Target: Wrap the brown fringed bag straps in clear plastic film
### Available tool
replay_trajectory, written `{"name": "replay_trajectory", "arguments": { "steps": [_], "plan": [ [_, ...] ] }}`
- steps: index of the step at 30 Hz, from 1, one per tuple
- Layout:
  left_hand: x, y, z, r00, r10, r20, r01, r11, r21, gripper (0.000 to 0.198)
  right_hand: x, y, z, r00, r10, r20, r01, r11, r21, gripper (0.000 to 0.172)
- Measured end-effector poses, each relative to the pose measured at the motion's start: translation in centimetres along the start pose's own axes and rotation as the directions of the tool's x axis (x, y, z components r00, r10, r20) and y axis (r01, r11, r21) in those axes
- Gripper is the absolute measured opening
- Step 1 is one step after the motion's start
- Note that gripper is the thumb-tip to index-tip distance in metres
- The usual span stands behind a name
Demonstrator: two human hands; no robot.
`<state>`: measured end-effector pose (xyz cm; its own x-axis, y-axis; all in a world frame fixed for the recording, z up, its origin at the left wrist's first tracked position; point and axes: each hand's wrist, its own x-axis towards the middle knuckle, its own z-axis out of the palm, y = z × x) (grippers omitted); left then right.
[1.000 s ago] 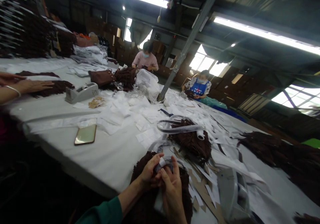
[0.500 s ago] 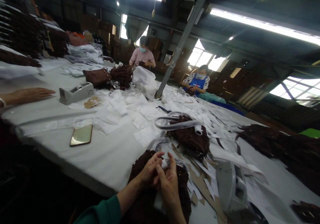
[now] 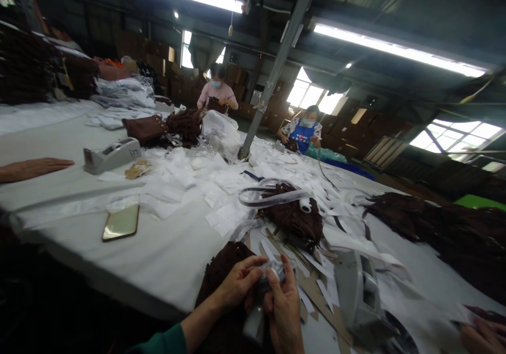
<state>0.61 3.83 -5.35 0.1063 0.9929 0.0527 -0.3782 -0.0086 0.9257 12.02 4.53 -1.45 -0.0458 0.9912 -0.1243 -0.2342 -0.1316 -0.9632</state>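
A dark brown fringed bag (image 3: 219,262) lies at the table's near edge, partly under my forearms. Above it, my left hand (image 3: 241,283) and my right hand (image 3: 282,296) pinch a clear plastic-wrapped strap (image 3: 272,271) between them, fingers closed on it. A loose plastic-covered end (image 3: 255,322) hangs below the hands. Just beyond lies a second brown fringed bag (image 3: 294,214), with a wrapped strap looped over it. White and tan strips (image 3: 324,291) are scattered right of my hands.
A grey tape dispenser (image 3: 358,291) stands at the right, another (image 3: 113,155) at the left. A phone (image 3: 121,222) lies left. Another person's hand (image 3: 37,169) rests at far left; others' fingers (image 3: 484,335) show lower right. Two people work across the table, near a metal post (image 3: 272,75).
My hands have moved slightly down and right and closed around the wrapped strap. Another person's hand has appeared at the lower right. The whole view has shifted a little.
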Motion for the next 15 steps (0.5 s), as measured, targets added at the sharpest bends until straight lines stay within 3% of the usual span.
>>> {"name": "replay_trajectory", "arguments": {
  "steps": [4,6,9,12,15],
  "plan": [
    [-1.0,2.3,1.3,0.965,0.259,0.031,-0.252,0.891,0.377,0.037,-0.6,-1.4,-0.7,0.999,0.034,0.03,-0.036,0.998,0.045,0.097],
    [-1.2,2.9,2.0,0.946,0.316,0.072,-0.314,0.836,0.45,0.032,-0.9,-2.2,-1.1,0.997,0.06,0.046,-0.063,0.995,0.071,0.097],
    [-1.2,2.5,3.1,0.944,0.327,0.051,-0.313,0.833,0.456,0.03,-0.8,-2.6,-2.0,0.997,0.071,0.042,-0.074,0.996,0.059,0.099],
    [-1.0,2.6,3.2,0.927,0.336,-0.164,-0.249,0.882,0.4,0.033,0.0,-2.2,-4.4,0.998,0.049,-0.036,-0.049,0.999,0.017,0.098],
    [0.0,4.4,1.2,0.812,0.374,-0.449,-0.159,0.881,0.446,0.039,0.9,-1.1,-7.9,0.988,-0.034,-0.148,0.024,0.997,-0.073,0.095]
  ]
}}
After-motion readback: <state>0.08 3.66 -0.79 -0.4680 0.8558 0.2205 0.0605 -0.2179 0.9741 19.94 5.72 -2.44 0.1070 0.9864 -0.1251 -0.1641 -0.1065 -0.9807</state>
